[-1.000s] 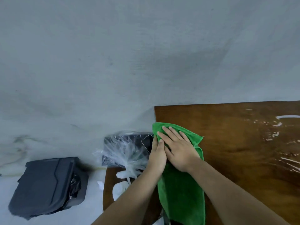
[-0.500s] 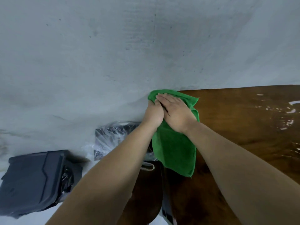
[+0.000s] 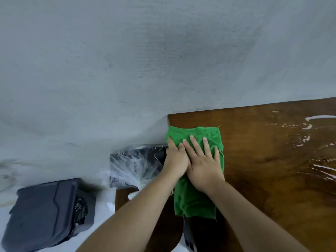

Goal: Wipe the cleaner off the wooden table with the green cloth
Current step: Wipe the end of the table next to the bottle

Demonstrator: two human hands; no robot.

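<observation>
A green cloth [image 3: 192,199] lies along the left edge of the dark wooden table [image 3: 272,160], near its far left corner. My left hand [image 3: 175,157] presses flat on the cloth's left side at the table edge. Beside it, my right hand [image 3: 204,164] lies flat on the cloth with fingers spread, partly over the left hand. White streaks of cleaner [image 3: 316,120] sit on the wood at the far right, well clear of the cloth.
A grey wall [image 3: 145,60] rises behind the table. On the floor to the left stand a black bin [image 3: 49,211] with a liner and a dark box under clear plastic [image 3: 134,162]. A wooden stool seat [image 3: 160,224] shows below my left arm.
Both hands slid the cloth back toward me from the far corner along the left edge. The right hand's fingers have spread wider on the cloth.
</observation>
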